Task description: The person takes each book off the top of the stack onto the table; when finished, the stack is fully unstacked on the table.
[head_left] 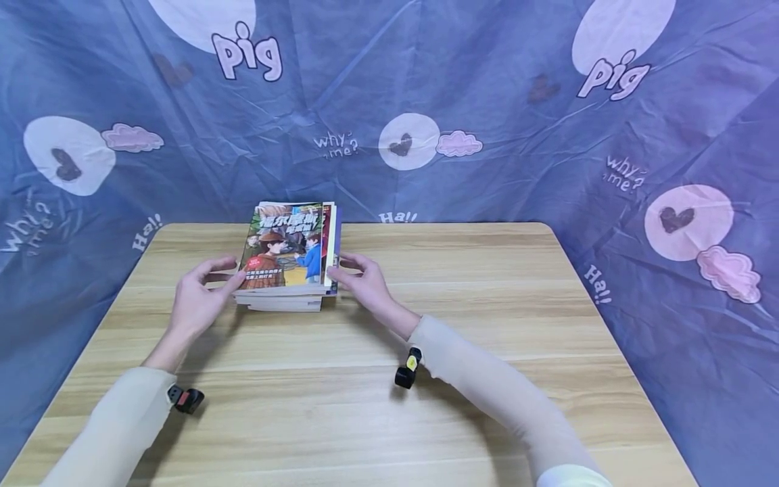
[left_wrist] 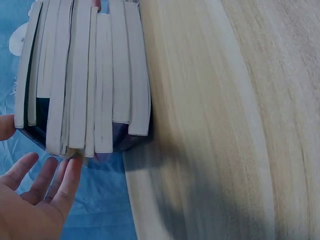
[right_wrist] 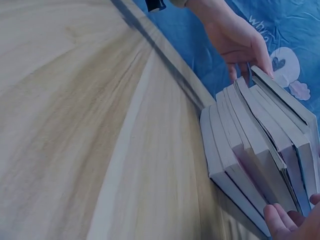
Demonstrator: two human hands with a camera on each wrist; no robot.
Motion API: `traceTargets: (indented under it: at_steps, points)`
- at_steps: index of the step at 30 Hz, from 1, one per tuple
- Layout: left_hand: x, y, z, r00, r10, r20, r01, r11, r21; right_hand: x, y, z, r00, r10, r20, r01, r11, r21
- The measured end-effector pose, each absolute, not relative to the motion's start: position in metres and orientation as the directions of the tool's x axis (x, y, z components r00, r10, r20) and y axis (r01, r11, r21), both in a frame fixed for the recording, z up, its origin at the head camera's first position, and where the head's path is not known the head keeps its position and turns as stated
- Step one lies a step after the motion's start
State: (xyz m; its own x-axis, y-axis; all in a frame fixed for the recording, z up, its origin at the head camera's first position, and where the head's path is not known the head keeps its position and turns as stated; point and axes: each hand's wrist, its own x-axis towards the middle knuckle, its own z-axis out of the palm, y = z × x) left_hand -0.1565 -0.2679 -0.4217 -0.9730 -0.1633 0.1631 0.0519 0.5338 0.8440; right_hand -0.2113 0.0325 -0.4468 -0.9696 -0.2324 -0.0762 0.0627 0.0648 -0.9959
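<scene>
A stack of several books [head_left: 282, 301] stands on the table, their page edges uneven in the left wrist view. On top lies a comic-style book [head_left: 282, 243] with a cartoon cover, and other covers stick out beyond its right edge. My left hand [head_left: 203, 294] is at the stack's left side, thumb by the top book's near corner and fingertips against the side. Across from it, my right hand [head_left: 368, 281] touches the right side, thumb near the protruding upper books. In the right wrist view, the left hand [right_wrist: 235, 45] and right hand [right_wrist: 295, 225] flank the stack.
The light wooden table [head_left: 475, 284] extends right of the stack and toward me. Behind it hangs a blue cloth [head_left: 511, 176] with printed words and hearts. Small black cameras [head_left: 189, 400] are strapped at both wrists.
</scene>
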Motion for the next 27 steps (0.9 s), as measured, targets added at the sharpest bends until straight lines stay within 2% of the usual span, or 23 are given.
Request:
traceTargets:
  at_steps: [10,27]
  points:
    - [-0.162,-0.267,-0.427,-0.977,-0.149,0.149,0.035,0.581,0.813,-0.217,0.019,-0.446,-0.977,-0.187,-0.105,0.093,0.073,-0.993]
    - [-0.164,-0.27,-0.424,-0.991,-0.136,0.016,-0.071,0.612,0.788,-0.218,0.017,-0.445,-0.974,-0.187,-0.125,0.121,0.035,-0.992]
